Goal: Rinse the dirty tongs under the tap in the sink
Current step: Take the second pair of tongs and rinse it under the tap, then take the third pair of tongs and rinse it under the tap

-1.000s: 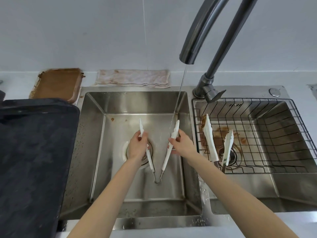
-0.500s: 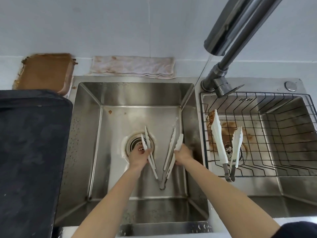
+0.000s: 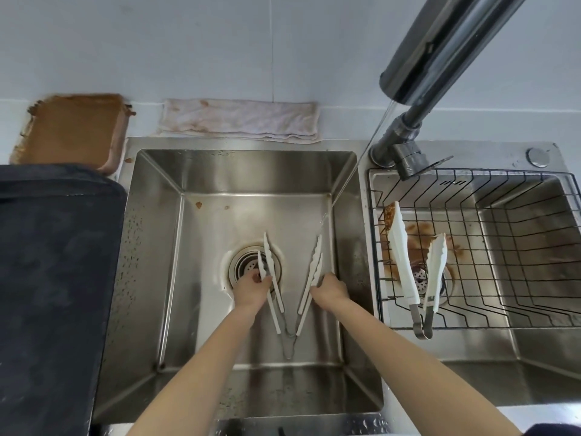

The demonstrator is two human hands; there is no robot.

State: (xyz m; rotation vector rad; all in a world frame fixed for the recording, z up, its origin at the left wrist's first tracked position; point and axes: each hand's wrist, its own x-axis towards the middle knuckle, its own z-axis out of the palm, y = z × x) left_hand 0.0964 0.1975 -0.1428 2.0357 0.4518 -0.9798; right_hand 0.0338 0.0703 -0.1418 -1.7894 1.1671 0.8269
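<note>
White tongs (image 3: 314, 269) with a metal hinge are spread in a V low in the left sink basin (image 3: 157, 247), mirrored in its steel floor. My left hand (image 3: 251, 291) grips the left arm over the drain (image 3: 248, 265). My right hand (image 3: 330, 289) grips the right arm. A thin water stream (image 3: 375, 140) runs from the tap (image 3: 440, 48) and lands just beyond the right tip. Another pair of tongs (image 3: 404, 272), smeared brown at one tip, lies in the wire basket (image 3: 518, 247) in the right basin.
A brown-soiled tray (image 3: 72, 130) and a stained cloth (image 3: 239, 121) lie at the back of the counter. A dark board (image 3: 53, 278) covers the counter left of the sink. Brown residue stains the right basin's floor under the basket.
Both hands have lowered the tongs from under the stream down close to the basin floor, toward the front. The view has shifted closer to the tap.
</note>
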